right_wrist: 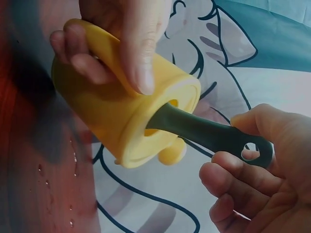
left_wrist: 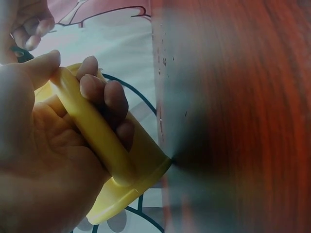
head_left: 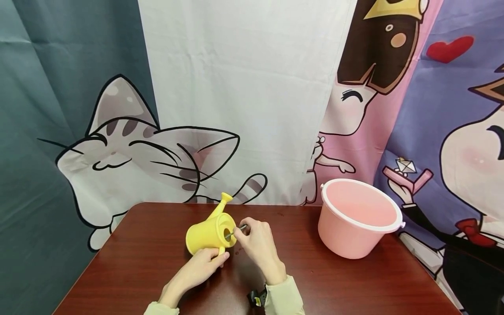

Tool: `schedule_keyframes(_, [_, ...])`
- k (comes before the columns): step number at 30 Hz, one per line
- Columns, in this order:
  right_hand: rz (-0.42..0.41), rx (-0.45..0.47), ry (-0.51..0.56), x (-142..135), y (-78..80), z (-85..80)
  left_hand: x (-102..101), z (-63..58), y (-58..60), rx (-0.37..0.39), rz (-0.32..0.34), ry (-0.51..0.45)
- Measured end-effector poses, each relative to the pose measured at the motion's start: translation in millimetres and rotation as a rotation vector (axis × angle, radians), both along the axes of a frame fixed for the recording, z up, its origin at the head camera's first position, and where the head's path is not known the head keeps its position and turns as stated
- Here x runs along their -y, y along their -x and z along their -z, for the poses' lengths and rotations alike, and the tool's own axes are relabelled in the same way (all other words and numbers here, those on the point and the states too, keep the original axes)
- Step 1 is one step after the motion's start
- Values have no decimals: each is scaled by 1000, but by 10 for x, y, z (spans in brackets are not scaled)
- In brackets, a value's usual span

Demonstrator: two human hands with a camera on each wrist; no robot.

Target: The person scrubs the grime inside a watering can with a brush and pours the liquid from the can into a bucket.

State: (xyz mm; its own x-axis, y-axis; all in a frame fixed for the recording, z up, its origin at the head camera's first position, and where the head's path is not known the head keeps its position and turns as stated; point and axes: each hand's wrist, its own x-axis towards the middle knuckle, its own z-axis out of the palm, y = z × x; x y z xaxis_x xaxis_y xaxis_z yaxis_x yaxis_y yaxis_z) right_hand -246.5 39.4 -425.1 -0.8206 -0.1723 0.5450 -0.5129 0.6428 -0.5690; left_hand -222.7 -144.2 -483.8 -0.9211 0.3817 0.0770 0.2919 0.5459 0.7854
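A yellow watering can (head_left: pixel 202 236) is tipped on its side over the table, its opening facing right and its spout pointing up and away. My left hand (head_left: pixel 200 267) grips the can's handle (left_wrist: pixel 90 126), with the fingers wrapped round it in the left wrist view. From the right, my right hand (head_left: pixel 257 243) pinches the end of a flat dark green handle (right_wrist: pixel 209 133) that has a hole near its tip. That handle reaches through the can's opening, and its far end is hidden inside, so I cannot tell what tool it is.
A pink bucket (head_left: pixel 346 234) with a white rim stands on the right of the brown wooden table (head_left: pixel 134 271). Small water drops (right_wrist: pixel 47 183) dot the tabletop near the can. A cartoon-printed curtain (head_left: pixel 244 87) hangs behind the table's far edge.
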Motion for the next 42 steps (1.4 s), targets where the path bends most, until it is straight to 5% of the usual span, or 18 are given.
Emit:
schedule_keyframes(18, [-68, 99, -24, 109, 15, 171, -17, -9, -19, -11, 3, -12])
schedule_keyframes(42, [-29, 31, 27, -105, -8, -78, 0, -7, -1, 6, 0, 4])
